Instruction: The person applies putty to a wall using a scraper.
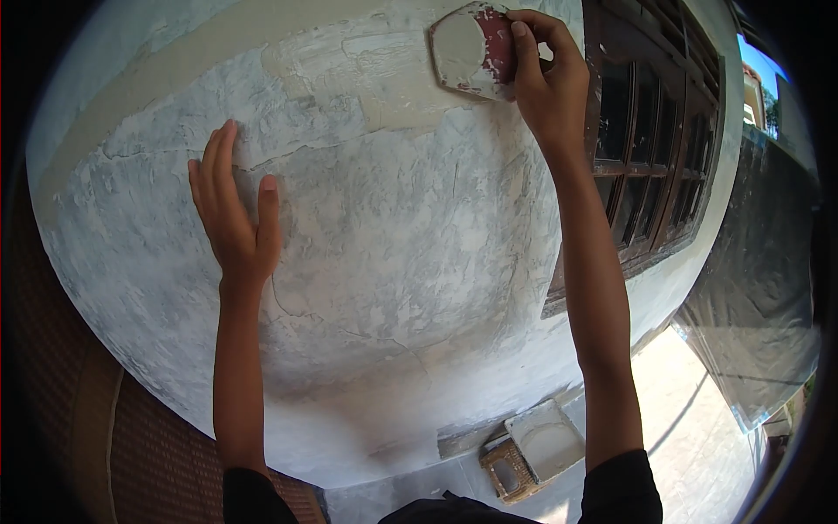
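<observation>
Scraper: a flat red-edged scraper (pixel 472 48) smeared with grey putty, pressed face-on against the upper part of the wall (pixel 393 262), just left of the window frame (pixel 655 166).
Right hand: the right hand (pixel 548 83) is raised high, its fingers (pixel 522 52) clamped over the scraper's right edge, thumb hidden behind the blade.
Left hand: the left hand (pixel 234 205) lies flat on the plaster, lower and well to the left, fingers together and straight, thumb spread — holding nothing, only bracing.
Wall surface: rough, patchy grey-white skim with cracks; a smoother beige band (pixel 375 61) runs across the top, touching the blade.
Below: a square tray (pixel 546 439) of grey mix rests on a small brick-like stand (pixel 506 469) on the floor, well apart from both hands.
Step in hand: by my reading, spreading or smoothing putty along the upper band — mid-stroke.
Next move calls for: steady, even pressure with the blade kept nearly flat, and likely a reload from the tray once the blade runs thin.
</observation>
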`<state>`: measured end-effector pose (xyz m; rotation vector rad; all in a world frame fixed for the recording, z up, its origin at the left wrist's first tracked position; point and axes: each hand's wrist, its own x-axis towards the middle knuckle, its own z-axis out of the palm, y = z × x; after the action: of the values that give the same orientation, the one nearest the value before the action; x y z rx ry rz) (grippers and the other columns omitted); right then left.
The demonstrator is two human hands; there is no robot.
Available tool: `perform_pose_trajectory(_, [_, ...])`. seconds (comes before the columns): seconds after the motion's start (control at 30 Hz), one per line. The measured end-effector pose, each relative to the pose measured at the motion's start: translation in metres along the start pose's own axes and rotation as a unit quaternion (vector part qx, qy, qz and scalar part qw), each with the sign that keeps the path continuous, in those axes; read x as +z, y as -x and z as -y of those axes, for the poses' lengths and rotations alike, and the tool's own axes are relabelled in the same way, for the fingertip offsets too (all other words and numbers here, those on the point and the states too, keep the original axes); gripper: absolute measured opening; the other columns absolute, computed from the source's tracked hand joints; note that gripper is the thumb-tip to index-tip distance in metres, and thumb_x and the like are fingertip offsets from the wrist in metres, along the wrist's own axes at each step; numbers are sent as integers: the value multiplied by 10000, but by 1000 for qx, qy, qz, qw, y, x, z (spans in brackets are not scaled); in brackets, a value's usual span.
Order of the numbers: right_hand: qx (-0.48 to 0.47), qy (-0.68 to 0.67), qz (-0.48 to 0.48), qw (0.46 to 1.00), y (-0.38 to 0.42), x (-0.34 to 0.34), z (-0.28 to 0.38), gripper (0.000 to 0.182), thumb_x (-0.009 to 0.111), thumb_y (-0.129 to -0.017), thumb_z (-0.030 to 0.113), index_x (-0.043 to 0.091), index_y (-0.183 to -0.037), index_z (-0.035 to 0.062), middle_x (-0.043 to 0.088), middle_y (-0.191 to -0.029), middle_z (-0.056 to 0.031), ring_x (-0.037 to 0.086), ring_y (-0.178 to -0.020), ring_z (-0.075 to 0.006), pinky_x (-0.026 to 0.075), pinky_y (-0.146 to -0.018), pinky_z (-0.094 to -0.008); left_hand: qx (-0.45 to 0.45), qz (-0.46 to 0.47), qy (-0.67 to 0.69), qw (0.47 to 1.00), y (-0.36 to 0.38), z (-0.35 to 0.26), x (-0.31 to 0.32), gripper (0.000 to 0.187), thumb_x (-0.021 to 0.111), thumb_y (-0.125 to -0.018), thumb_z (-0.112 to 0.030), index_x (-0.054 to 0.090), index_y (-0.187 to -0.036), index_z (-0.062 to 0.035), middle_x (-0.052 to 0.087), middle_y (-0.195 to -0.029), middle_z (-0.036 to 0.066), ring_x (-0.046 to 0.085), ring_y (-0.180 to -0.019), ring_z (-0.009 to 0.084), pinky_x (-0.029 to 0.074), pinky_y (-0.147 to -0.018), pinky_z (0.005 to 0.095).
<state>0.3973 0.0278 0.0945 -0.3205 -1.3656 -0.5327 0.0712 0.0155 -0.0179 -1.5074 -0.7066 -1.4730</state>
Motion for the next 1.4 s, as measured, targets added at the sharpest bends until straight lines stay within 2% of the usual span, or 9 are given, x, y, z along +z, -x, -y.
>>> perform_pose_trajectory(0.27, [101,-68,9,993,0,-40,-16,282,677,-958,175,674,-1194,21,699,-1009,-115,693,-836,-116,556,-690,-221,-7,8,-2,1000,2,2,-4,561,501,-984,-308,391,-1475,-60,460,-1474,155,399,-1398,319,144,-1195,578])
perform_pose_trajectory(0.4, [92,-112,123,982,-15,-31,22,385,716,-930,132,626,-1287,19,694,-1105,-135,676,-996,-151,551,-857,-262,0,2,0,1000,1,3,-2,567,513,-973,-297,397,-1472,-55,464,-1469,159,415,-1385,323,150,-1191,583])
perform_pose_trajectory(0.47, [93,-127,152,976,-29,-18,38,428,733,-913,134,595,-1292,-8,687,-1105,-144,684,-992,-162,553,-860,-270,2,-2,4,1000,1,4,-2,566,515,-970,-293,400,-1470,-53,466,-1467,159,419,-1381,324,153,-1190,584])
perform_pose_trajectory(0.53, [171,-88,265,945,-43,-7,52,284,733,-917,170,679,-1124,-16,707,-971,-91,651,-778,-126,548,-692,-263,-4,4,13,1000,2,4,-3,567,455,-1020,-383,377,-1482,-64,444,-1496,147,376,-1413,331,126,-1200,583])
perform_pose_trajectory(0.7, [108,33,433,894,-73,14,61,254,730,-902,114,699,-1143,40,733,-1008,-66,671,-905,-159,548,-884,-318,-9,4,20,1000,3,3,-5,572,466,-1017,-385,375,-1483,-66,444,-1497,146,373,-1416,330,126,-1201,583])
perform_pose_trajectory(0.8, [64,-37,500,863,-81,24,49,244,716,-904,81,700,-1144,36,736,-1010,-72,676,-924,-158,554,-893,-319,-3,-1,22,1000,3,6,-2,572,468,-1015,-380,374,-1484,-66,444,-1498,145,374,-1417,329,126,-1201,584])
perform_pose_trajectory(1.07, [-27,31,421,906,-114,29,63,246,698,-910,66,695,-1140,-20,740,-1011,-113,693,-877,-164,573,-856,-315,9,-6,21,1000,4,8,-2,560,467,-1014,-359,376,-1483,-66,449,-1494,148,380,-1415,331,132,-1199,588])
perform_pose_trajectory(1.27, [11,105,555,825,-103,38,74,240,715,-893,64,715,-1132,42,744,-984,-75,678,-871,-146,556,-831,-306,9,-7,24,1000,4,7,-3,562,469,-1012,-357,371,-1485,-69,447,-1497,144,380,-1415,331,134,-1197,595])
perform_pose_trajectory(1.4, [-2,61,521,851,-115,34,76,231,723,-897,95,713,-1118,30,742,-975,-81,679,-870,-149,557,-836,-314,7,-5,25,1000,5,8,-2,564,470,-1011,-364,371,-1484,-74,447,-1498,141,382,-1414,333,133,-1197,596])
